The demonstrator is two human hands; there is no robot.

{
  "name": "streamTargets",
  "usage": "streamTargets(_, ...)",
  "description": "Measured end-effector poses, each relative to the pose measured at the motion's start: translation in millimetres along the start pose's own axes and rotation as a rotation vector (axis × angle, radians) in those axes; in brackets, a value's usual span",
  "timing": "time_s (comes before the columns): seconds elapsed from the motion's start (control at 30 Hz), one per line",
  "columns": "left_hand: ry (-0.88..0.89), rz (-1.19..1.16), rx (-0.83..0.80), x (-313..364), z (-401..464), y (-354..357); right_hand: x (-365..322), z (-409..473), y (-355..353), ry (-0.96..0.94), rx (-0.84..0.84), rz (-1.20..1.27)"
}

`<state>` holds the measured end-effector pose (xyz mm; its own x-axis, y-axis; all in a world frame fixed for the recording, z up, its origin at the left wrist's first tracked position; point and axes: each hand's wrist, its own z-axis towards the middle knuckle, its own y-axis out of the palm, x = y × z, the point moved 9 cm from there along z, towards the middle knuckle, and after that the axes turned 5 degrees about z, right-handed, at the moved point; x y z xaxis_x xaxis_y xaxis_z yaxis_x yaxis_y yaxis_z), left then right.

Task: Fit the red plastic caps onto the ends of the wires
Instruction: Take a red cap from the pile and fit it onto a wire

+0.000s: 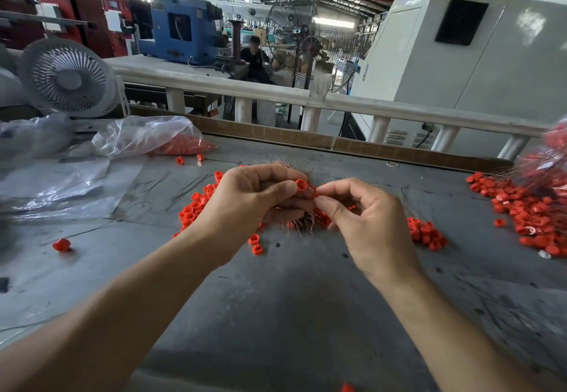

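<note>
Left hand [254, 198]: fingers curled, thumb and first finger pinching a red cap [301, 184]; the same hand also holds a bunch of thin wires [302, 223] that stick out above and below it.
Right hand [365, 216]: thumb and first finger pinched together right beside the red cap, other fingers curled; what it pinches is too small to tell.
Red cap: up in the air over the middle of the table [291, 299], between the two hands.
Loose caps [196, 204]: a heap on the table just left of and under the left hand; a few more lie near the hands.
Small pile [426, 233]: red caps on the table just right of the right hand.
Big pile [530, 207]: many red caps on the far right of the table, with thin wires among them.
Plastic bag [147, 137]: clear, on the far left of the table, with red caps inside.
Lone cap [61, 244]: by itself on the near left.
White fan [67, 77]: far left, behind the bag.
Person [254, 57]: sitting far away past the white rail [276, 92].
</note>
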<state>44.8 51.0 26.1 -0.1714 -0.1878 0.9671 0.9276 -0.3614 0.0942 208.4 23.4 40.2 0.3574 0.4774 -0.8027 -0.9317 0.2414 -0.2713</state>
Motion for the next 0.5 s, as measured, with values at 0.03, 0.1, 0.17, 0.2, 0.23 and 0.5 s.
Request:
streamTargets(0.03, -0.003, 0.000, 0.003, 0.2, 0.2, -0.4, 0.2, 0.1, 0.3, 0.000, -0.010, 0.003)
streamTargets(0.1, -0.007, -0.007, 0.007, 0.3, -0.2, -1.4, 0.1, 0.4, 0.7, -0.007, -0.028, 0.001)
streamTargets(0.17, -0.011, -0.016, 0.009, -0.1, -0.4, -1.6, -0.7, 0.5, 0.5, -0.016, -0.031, 0.007)
streamTargets(0.2, -0.014, -0.019, 0.010, -0.4, -0.5, -1.6, -1.0, 0.4, 0.6, -0.019, -0.028, 0.010)
streamTargets(0.23, -0.016, -0.024, 0.009, -0.5, -0.5, -1.4, -1.3, 0.1, 0.5, -0.022, -0.023, 0.010)
streamTargets(0.5, -0.020, -0.054, 0.010, -3.9, 0.8, -2.3, -7.1, -1.7, 0.6, -0.064, -0.007, 0.013)
